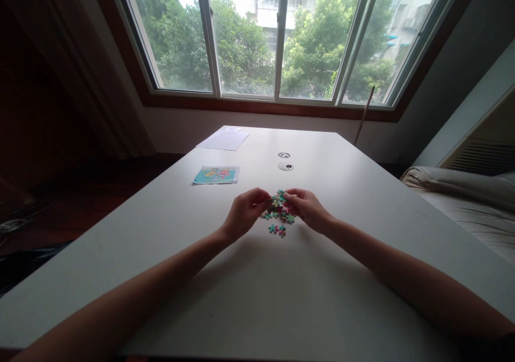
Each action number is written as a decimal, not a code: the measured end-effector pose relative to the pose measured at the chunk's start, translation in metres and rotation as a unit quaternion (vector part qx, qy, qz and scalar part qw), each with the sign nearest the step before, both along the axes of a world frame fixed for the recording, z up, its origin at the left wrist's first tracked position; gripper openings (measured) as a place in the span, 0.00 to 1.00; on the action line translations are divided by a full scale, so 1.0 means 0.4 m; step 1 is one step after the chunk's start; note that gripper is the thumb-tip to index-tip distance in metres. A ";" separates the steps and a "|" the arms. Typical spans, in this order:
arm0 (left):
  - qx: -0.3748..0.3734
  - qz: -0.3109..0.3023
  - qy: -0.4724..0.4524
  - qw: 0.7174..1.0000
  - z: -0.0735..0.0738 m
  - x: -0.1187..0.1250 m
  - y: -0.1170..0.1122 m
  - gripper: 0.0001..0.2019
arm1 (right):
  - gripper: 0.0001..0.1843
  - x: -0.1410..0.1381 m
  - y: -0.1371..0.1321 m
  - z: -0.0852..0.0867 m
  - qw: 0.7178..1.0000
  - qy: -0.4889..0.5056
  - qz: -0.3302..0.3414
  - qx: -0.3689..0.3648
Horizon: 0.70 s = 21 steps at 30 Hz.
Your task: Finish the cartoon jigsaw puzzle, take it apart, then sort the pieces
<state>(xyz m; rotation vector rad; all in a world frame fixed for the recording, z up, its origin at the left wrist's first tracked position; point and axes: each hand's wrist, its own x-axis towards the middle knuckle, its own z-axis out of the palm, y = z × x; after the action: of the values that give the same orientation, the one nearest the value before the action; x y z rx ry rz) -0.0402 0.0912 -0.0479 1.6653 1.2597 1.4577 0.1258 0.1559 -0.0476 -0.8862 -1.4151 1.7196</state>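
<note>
My left hand [250, 207] is closed in a pinch at the left side of a small cluster of jigsaw puzzle pieces [276, 204], with a piece at its fingertips. From the right, my right hand [306, 206] pinches a green piece [280, 193] between thumb and fingers. The two hands almost meet, and the pieces between them are partly hidden by the fingers. Loose pieces in green, pink and yellow [289, 219] lie on the table just below. A few joined or touching pieces [277, 230] lie closer to me.
A colourful picture sheet [216, 175] lies on the white table [249, 297], left of my hands. Farther back are white paper sheets [223, 139] and two round openings or discs [285, 166]. Beyond the table stands a window [277, 96]; bedding [458, 196] is at the right.
</note>
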 end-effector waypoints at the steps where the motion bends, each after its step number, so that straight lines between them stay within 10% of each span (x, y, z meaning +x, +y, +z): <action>1: -0.011 -0.001 -0.016 1.000 0.000 -0.001 0.001 0.07 | 0.16 0.004 0.004 -0.002 0.999 -0.025 -0.003 0.048; 8: -0.127 0.011 -0.138 0.982 0.003 0.000 0.008 0.14 | 0.13 0.028 0.020 -0.011 0.923 -0.191 -0.020 0.334; 21: -0.156 -0.072 -0.125 0.977 0.014 0.011 -0.003 0.10 | 0.13 0.009 -0.001 -0.004 0.993 -0.018 0.026 0.113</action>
<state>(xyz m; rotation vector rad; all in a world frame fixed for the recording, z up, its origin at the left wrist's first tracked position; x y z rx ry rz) -0.0357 0.0900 -0.0424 1.2938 1.1345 1.2631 0.1292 0.1553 -0.0492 -0.7645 -1.6325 1.5496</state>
